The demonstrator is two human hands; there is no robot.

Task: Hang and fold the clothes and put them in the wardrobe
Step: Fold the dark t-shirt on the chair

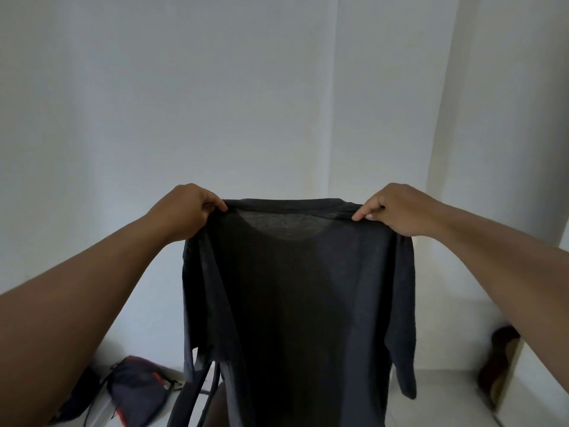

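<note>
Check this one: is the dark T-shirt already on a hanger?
No. The dark T-shirt hangs only from the left hand and right hand, which pinch its shoulders; no hanger shows.

The dark t-shirt's [295,303] hem is cut off by the bottom edge.

A plain dark charcoal-grey T-shirt [295,288] is seen, without print or pattern, its weave lighter grey where light passes through below the collar. Pale grey-white walls [215,87] are shown behind. A dark navy bag [138,386] with red trim is seen on whitish floor tiles [446,396]
</note>
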